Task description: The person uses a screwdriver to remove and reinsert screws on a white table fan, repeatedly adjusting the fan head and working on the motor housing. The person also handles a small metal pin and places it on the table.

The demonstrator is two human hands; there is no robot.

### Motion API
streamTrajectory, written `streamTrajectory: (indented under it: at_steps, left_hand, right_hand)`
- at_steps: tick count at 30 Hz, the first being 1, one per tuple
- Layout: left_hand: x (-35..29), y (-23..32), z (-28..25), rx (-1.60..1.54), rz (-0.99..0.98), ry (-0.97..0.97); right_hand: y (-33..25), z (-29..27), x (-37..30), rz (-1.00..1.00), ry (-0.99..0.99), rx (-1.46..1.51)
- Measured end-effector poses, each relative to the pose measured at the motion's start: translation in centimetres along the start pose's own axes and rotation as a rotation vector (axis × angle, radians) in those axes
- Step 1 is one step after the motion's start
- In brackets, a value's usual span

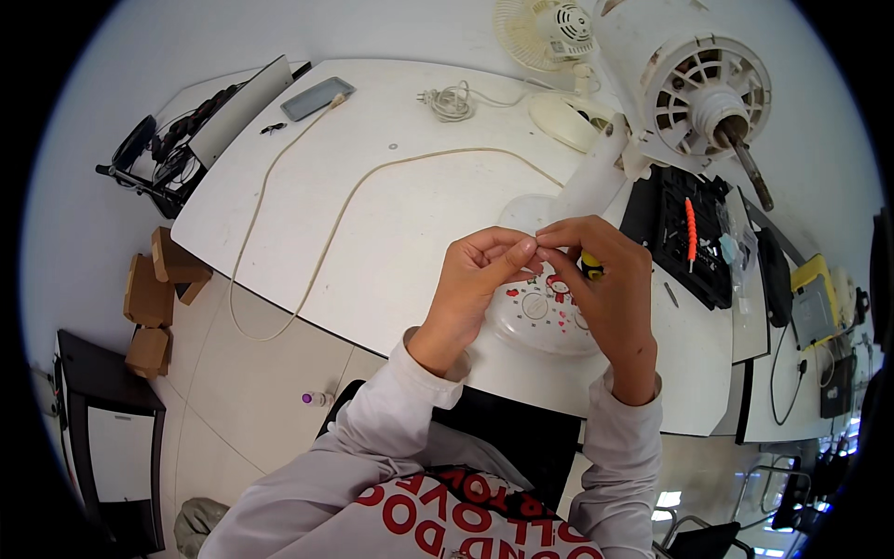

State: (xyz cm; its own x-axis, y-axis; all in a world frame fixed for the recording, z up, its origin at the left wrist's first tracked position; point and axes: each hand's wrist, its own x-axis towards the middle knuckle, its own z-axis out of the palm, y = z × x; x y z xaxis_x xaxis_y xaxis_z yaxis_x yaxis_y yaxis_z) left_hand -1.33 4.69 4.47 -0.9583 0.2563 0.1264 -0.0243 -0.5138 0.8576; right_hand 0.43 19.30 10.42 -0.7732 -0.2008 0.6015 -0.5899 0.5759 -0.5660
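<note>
Over the white fan base point(535, 340), my left hand point(470, 284) and my right hand point(610, 279) meet at the fingertips. Both are closed in a pinch; whatever sits between the tips is too small to make out. Below them the base shows round dials and red cartoon prints. A yellow-and-black object point(591, 267) shows beside my right hand's fingers; whether that hand holds it, I cannot tell. From the base a white neck point(596, 177) rises to the bare fan motor point(703, 88), whose metal shaft point(748, 168) sticks out toward the lower right.
A beige power cord point(358, 191) loops across the white table point(307, 224) and over its front edge. A grey tray point(317, 98), a coiled plug cord point(452, 102) and a cream fan point(545, 33) lie farther back. On the right is a black toolbox point(666, 224) with an orange-handled tool point(690, 233).
</note>
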Motion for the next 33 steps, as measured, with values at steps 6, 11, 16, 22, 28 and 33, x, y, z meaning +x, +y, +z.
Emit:
streamTrajectory:
  at_steps: [6,11,16,22,28,33]
  left_hand:
    - [0.9,0.5,-1.0,0.100,0.094,-0.015]
    - [6.5,1.6,-7.4,0.752,0.216,0.058]
    - [12.9,1.2,-13.9,1.403,0.258,0.171]
    - [16.3,-2.3,-14.9,1.478,0.206,0.359]
    - [17.6,-2.7,-14.7,1.511,0.282,0.388]
    - [18.2,-2.5,-15.4,1.443,0.228,0.417]
  right_hand:
    - [-0.1,-0.6,0.0,0.023,-0.052,-0.030]
    - [-1.0,-3.2,-0.6,0.009,0.182,-0.086]
    - [-1.6,-5.5,-1.5,-0.047,0.415,-0.121]
    - [-2.1,-6.9,-3.3,-0.052,0.502,-0.193]
    - [-3.1,-8.0,-5.2,-0.030,0.605,-0.221]
    - [-3.2,-7.8,-6.1,-0.078,0.667,-0.155]
